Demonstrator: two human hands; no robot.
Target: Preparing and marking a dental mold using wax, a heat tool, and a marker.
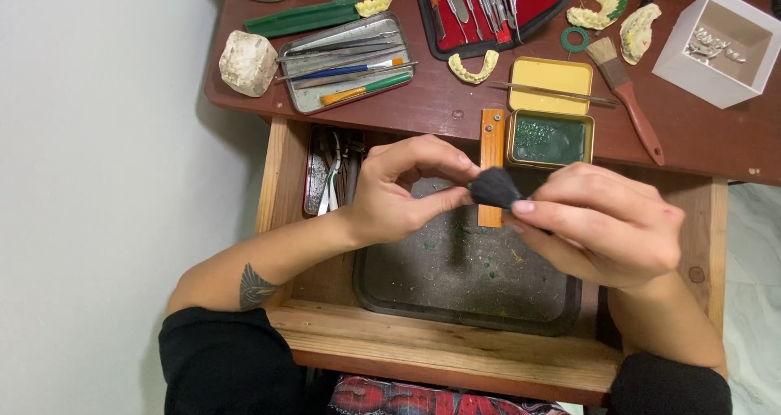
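Both hands pinch one small black fuzzy lump [494, 188]: left hand [403, 191] and right hand [602, 224], over the dusty tray [455, 289]. Work looks midway.

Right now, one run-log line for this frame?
left hand: pinching black tuft | right hand: holding same tuft | below: dark tray
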